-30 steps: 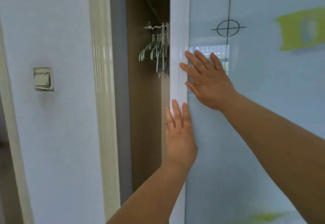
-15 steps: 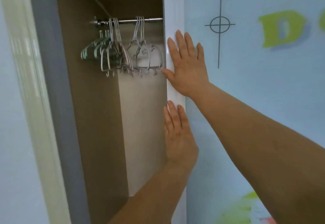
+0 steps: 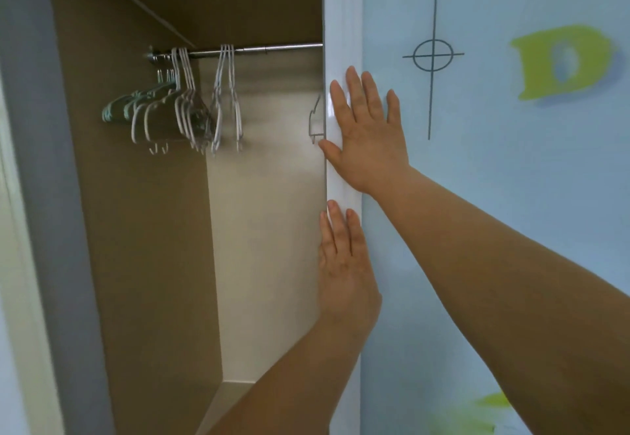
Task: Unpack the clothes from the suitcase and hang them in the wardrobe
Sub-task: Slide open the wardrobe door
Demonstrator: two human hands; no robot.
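We see the wardrobe (image 3: 153, 230) standing open just left of the sliding door's white edge (image 3: 342, 25), which serves as our marker. Inside it has a brown side wall and ceiling and a paler back panel. A metal rail (image 3: 272, 48) runs across the top of the opening and ends at the white edge. Bare hangers (image 3: 177, 110), white and teal, are bunched at the end of the rail farthest from the edge, with a couple of white ones hanging slightly nearer to it. One more hanger (image 3: 315, 120) shows right beside the edge, partly hidden behind it.

Right of the edge lies the pale blue door panel (image 3: 511, 195). A thin crosshair mark (image 3: 433, 56) sits near the edge, and a green letter D (image 3: 562, 62) is farther right.

The right hand (image 3: 368, 137) lies flat across the white edge and the panel beside it, fingers spread and pointing up. Its thumb sits on the side toward the opening, and we cannot tell whether it hooks round the edge. The left hand (image 3: 344, 264) rests on the same edge just beneath the right one. Its fingers are straight, held together and pointing up, pressed flat against the surface. Neither hand grips anything.
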